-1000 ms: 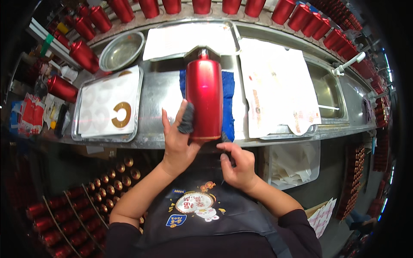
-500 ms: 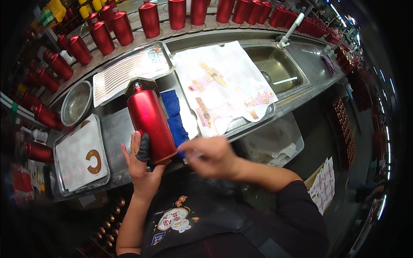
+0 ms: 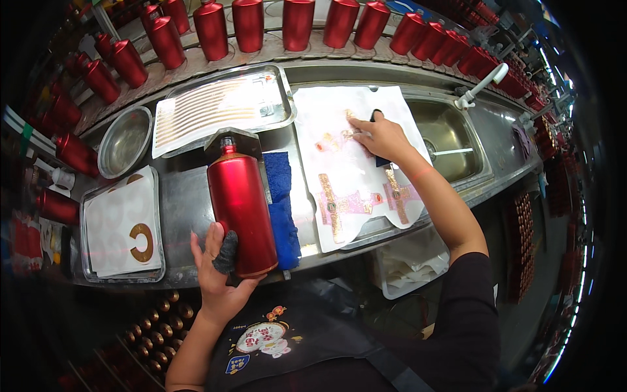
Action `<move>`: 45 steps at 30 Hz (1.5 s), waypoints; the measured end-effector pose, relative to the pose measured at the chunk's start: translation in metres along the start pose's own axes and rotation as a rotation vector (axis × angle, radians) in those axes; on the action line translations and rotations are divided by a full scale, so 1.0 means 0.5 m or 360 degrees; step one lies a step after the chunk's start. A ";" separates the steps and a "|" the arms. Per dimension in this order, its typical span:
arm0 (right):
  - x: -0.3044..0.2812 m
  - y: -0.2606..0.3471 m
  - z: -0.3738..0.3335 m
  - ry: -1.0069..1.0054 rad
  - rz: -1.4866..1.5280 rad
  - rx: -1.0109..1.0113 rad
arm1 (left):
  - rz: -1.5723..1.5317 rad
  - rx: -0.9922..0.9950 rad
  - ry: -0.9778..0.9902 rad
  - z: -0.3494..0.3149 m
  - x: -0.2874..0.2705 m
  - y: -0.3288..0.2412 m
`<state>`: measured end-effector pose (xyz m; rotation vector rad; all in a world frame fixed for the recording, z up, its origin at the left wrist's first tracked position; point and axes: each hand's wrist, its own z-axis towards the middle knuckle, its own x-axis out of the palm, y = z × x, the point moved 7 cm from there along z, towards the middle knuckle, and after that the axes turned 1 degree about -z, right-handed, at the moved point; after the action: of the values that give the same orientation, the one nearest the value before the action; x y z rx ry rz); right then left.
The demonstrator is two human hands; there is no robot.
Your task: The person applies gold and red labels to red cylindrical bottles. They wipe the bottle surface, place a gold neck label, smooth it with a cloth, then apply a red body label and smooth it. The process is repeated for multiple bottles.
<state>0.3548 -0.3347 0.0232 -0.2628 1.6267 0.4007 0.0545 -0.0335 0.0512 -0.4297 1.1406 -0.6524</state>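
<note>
Red, satin-sheened bottle with a narrow neck [image 3: 238,202] lies just right of the left hand [image 3: 219,271], its base toward the person and its neck pointing away from the grip, at a grey angled holder [image 3: 251,145]. Left hand: gripping the bottle, fingers along its left flank, thumb at the base edge; a dark grey finger wrap [image 3: 227,251] sits between finger and bottle. Right hand [image 3: 385,140]: well apart, fingers over a large white sheet [image 3: 313,108] bearing pink-and-gold printed pieces [image 3: 353,202]; whether it pinches one cannot be told. Judged handling: bottle stiff, slippery on its smooth coat, prone to scratching; weight and wall material undetermined. Sound hold: base edge and shoulder, sparing the neck. Printed pieces judged light, limp and easily torn; take by an edge. Surface: grey stainless-steel worktop [image 3: 183,196], with a blue cloth [image 3: 283,222] just right of the gripped bottle. Left of the left hand, a rectangular steel tray [image 3: 160,258] holds white sheets. Room: steel sink basin [image 3: 428,111] right of the right hand; upright red bottles [image 3: 297,26] line a ledge beyond both hands.
</note>
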 end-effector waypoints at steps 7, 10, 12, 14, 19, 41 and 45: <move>-0.011 -0.091 0.056 -0.0272 0.0243 0.0247 | 0.0043 -0.0010 0.0038 0.001 -0.001 -0.008; -0.016 -0.108 0.111 -0.0224 0.0044 0.0224 | 0.0031 -0.0004 0.0034 0.004 -0.007 -0.016; -0.012 -0.109 0.159 -0.0161 0.0067 0.0113 | 0.0056 0.0007 0.0034 0.005 -0.009 -0.020; 0.003 -0.122 0.209 -0.0035 0.0031 0.0115 | 0.0114 -0.0005 0.0064 0.006 -0.009 -0.021; 0.027 -0.160 0.324 0.0075 0.0338 -0.0134 | -0.0006 -0.0098 0.0111 0.006 -0.004 -0.015; -0.202 0.203 0.004 0.0360 0.2092 0.0199 | -0.1208 -0.0449 -0.0302 0.097 -0.115 0.006; -0.265 0.356 0.004 0.0444 0.2526 -0.0059 | -0.1584 -0.1031 0.0035 0.168 -0.070 0.026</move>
<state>0.2981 -0.1811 0.1728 1.0878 1.8071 1.6144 0.1266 -0.0015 0.0982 -1.6025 1.1038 -1.1270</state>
